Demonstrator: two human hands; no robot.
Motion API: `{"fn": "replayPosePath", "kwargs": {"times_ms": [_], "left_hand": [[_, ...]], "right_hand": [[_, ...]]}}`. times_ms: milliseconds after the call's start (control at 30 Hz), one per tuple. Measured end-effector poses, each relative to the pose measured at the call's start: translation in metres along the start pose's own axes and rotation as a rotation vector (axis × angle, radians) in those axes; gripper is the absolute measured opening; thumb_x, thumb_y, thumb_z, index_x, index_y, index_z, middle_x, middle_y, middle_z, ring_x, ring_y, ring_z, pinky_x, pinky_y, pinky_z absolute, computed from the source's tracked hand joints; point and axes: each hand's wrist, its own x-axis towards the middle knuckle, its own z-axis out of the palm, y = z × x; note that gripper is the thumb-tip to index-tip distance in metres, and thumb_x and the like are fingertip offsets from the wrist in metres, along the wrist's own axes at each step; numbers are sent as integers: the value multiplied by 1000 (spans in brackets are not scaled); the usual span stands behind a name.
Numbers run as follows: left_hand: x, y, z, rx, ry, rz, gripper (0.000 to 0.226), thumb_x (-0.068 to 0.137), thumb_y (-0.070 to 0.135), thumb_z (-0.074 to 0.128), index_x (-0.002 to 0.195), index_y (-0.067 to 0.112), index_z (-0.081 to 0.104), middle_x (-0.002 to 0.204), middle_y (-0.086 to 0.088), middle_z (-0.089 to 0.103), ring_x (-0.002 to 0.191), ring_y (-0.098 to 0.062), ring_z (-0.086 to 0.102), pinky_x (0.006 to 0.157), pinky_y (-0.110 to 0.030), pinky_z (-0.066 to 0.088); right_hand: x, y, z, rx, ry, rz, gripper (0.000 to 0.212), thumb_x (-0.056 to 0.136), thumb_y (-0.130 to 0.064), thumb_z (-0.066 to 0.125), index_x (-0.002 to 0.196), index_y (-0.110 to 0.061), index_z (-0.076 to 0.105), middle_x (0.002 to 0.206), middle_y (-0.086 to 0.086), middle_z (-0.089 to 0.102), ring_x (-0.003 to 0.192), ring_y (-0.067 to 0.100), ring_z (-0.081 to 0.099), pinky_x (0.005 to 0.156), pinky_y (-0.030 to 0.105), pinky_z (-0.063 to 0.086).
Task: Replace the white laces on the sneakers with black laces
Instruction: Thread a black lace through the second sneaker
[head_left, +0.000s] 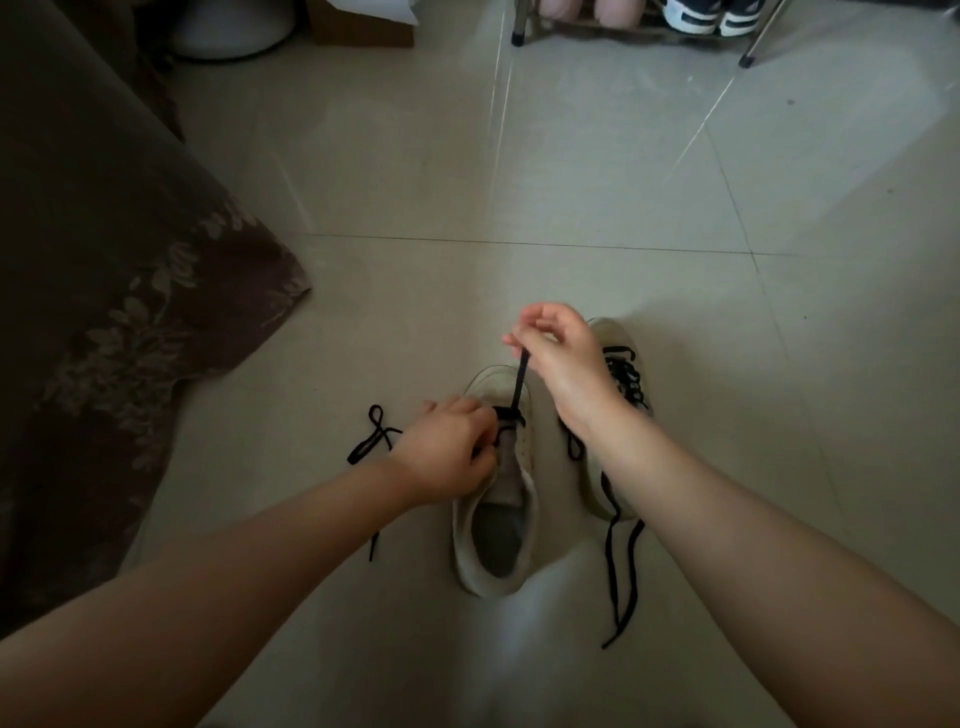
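Head view: my right hand (558, 358) is raised over the near sneaker (496, 519), thumb and fingers pinching one end of a black lace (519, 382) and holding it taut — the lace runs straight down to the front eyelets. My left hand (447, 454) is low on that sneaker's left side, fingers curled at the eyelets and pinching the lace there. The other end of this lace trails out left of my hand, looped on the floor (571, 182).

The near sneaker is white, on the floor, toe away from me, opening toward me, only its front eyelets laced. Just to its right, partly behind my right wrist, sits the second sneaker (608, 332) — already threaded with a black lace, its loose ends (615, 582) trailing toward me across the tiles.

Dark patterned fabric (104, 312) fills the left side. A shoe rack (753, 49) with other shoes stands at the top edge.
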Motion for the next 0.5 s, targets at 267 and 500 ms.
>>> {"fn": "replayPosePath", "kwargs": {"times_ms": [267,500], "left_hand": [[17,11,-33,-301,254,-238,42,88,38,61,123,21,46,79,10,59,75,-15,63,64,-30,51],[31,6,-32,-337,166,-83,19,94,24,53,83,9,55,81,-4,60,78,-26,60,67,-35,46]], "right_hand": [[-6,-51,-1,-173,-302,-4,21,96,-1,41,92,-17,54,82,0,55,54,10,45,44,13,34],[-26,-77,-3,-76,-699,23,8,87,-5,52,85,-9,59,66,2,55,49,12,39,47,23,25]]}}
